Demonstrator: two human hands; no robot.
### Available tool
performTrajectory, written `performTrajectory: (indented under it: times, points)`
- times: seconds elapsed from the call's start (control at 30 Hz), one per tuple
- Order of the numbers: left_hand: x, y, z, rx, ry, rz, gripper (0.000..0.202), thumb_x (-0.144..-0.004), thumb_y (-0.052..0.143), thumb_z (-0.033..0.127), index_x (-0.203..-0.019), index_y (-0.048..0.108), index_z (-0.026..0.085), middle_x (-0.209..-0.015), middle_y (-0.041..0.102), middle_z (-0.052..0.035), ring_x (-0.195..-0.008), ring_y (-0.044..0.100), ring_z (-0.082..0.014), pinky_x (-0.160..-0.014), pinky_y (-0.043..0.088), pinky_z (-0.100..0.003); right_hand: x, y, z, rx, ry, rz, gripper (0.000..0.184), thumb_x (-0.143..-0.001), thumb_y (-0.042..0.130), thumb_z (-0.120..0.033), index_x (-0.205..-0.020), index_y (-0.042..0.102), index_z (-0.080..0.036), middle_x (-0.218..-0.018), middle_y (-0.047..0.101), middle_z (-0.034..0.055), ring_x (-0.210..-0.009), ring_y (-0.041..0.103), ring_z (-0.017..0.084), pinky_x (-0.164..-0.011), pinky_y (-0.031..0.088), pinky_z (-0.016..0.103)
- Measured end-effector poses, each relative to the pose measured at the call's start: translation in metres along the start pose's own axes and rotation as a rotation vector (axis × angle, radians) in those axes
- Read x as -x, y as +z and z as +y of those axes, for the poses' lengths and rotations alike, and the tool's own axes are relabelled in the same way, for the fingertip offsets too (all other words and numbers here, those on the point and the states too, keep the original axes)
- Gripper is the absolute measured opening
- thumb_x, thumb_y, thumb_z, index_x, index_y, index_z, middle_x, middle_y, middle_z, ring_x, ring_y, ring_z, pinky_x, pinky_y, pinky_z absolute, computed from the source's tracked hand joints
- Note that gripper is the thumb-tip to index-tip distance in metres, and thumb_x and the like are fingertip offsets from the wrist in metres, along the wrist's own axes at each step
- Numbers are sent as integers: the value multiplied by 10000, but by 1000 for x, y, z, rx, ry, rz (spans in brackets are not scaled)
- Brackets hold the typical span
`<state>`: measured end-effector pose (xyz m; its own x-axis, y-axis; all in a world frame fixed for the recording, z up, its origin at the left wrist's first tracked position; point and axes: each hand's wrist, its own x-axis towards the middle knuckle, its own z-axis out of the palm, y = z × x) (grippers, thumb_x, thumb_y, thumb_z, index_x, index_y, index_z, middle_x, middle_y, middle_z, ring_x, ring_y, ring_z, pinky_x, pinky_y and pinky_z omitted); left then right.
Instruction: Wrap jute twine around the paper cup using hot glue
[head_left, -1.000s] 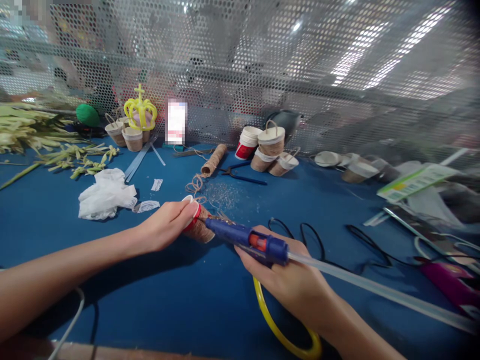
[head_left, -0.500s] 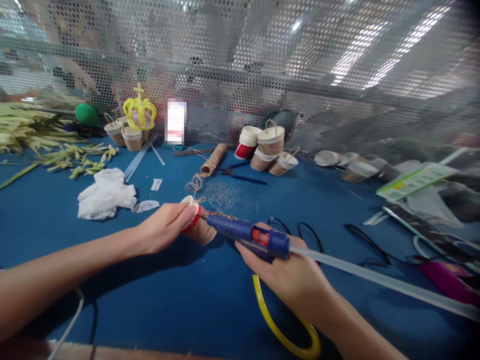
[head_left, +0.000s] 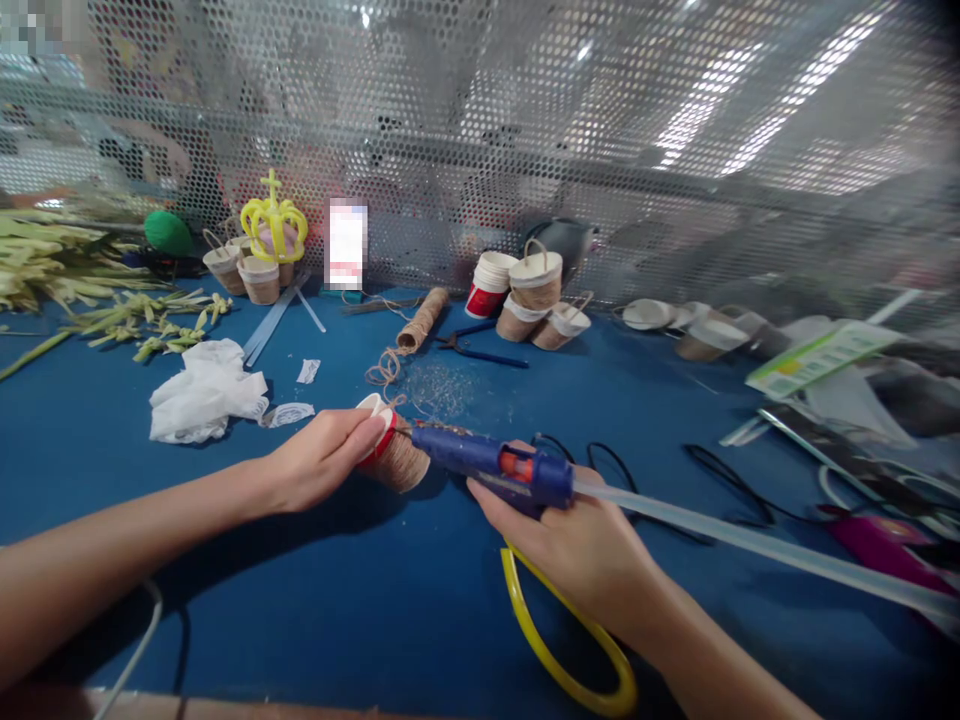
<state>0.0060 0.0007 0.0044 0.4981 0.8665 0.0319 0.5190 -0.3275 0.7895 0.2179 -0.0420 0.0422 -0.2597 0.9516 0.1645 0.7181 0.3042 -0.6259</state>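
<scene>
My left hand (head_left: 324,458) grips a red-and-white paper cup (head_left: 401,458) by its rim, tilted on its side, with brown twine wound round its lower part. In my right hand (head_left: 574,550) is a blue hot glue gun (head_left: 491,465), its nozzle at the cup's wall close to my left fingertips. A long clear glue stick (head_left: 720,535) sticks out of its back. From the cup, loose twine (head_left: 385,368) runs up towards a twine roll (head_left: 422,320). Below my right hand lies a yellow curved tube (head_left: 536,640).
Pliers (head_left: 480,350) and twine-wrapped cups (head_left: 536,280) stand behind. At left are crumpled white paper (head_left: 206,390), green plant strips (head_left: 150,322) and a yellow crown (head_left: 274,225). A power strip (head_left: 821,460) and black cable (head_left: 724,485) lie right. A perforated metal screen (head_left: 450,130) closes the back.
The whole view has shifted slightly, so things sit a little further left. Both hands keep their holds, and the nozzle stays at the cup.
</scene>
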Motion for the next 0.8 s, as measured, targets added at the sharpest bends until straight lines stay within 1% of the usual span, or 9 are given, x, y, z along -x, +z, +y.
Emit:
performTrajectory:
  times: [0.07,0.13,0.3,0.4,0.53,0.63,0.73,0.8]
  points:
    - [0,0,-1,-14,32,2,417,-876,220,388,-690,491,132,-613,432,9,-564,353,-105,-534,326,-237,0,-1,0,16,-18,-5,85,-718,527,-233,-680,603,-238,-599,642,22,-543,593,170,-545,502,269]
    - [0,-1,-2,-30,66,-1,399,-879,223,368,-684,480,134,-614,428,12,-564,352,-101,-534,325,-235,2,-1,3,56,-75,-1,91,-724,523,-239,-697,610,-232,-634,661,31,-580,614,181,-570,511,277]
    - [1,-2,-1,-25,131,-18,406,-888,215,358,-738,506,118,-645,472,-1,-575,383,-103,-546,350,-235,5,-2,14,212,-325,47,176,-763,462,-218,-775,638,-221,-642,667,38,-641,625,197,-597,501,308]
    - [1,-2,-2,-24,136,-37,421,-894,205,349,-810,533,99,-685,513,-23,-601,411,-110,-574,369,-242,6,-1,19,267,-392,58,205,-775,448,-206,-802,651,-221,-626,661,33,-677,624,195,-624,484,308]
    - [1,-2,-4,-43,137,-38,427,-897,204,343,-853,549,95,-696,526,-26,-610,420,-111,-582,378,-242,9,2,20,269,-404,76,210,-788,443,-222,-775,652,-214,-610,653,29,-637,615,179,-591,479,285]
    - [1,-2,-4,-49,149,-30,422,-898,207,336,-842,549,96,-692,522,-23,-607,421,-109,-580,381,-242,7,2,20,259,-357,52,210,-781,449,-225,-750,656,-208,-602,647,31,-586,606,171,-561,481,280]
    - [1,-2,-1,-42,160,-32,419,-899,209,332,-856,548,90,-708,534,-34,-614,431,-111,-592,393,-247,2,0,20,253,-305,31,221,-764,456,-229,-804,670,-193,-580,638,33,-539,597,172,-531,483,285]
    - [1,-2,1,-45,177,-34,414,-900,212,329,-850,547,91,-708,536,-37,-615,437,-111,-598,398,-246,-1,-1,17,227,-248,34,228,-768,451,-231,-794,671,-177,-543,623,29,-492,582,160,-493,481,268]
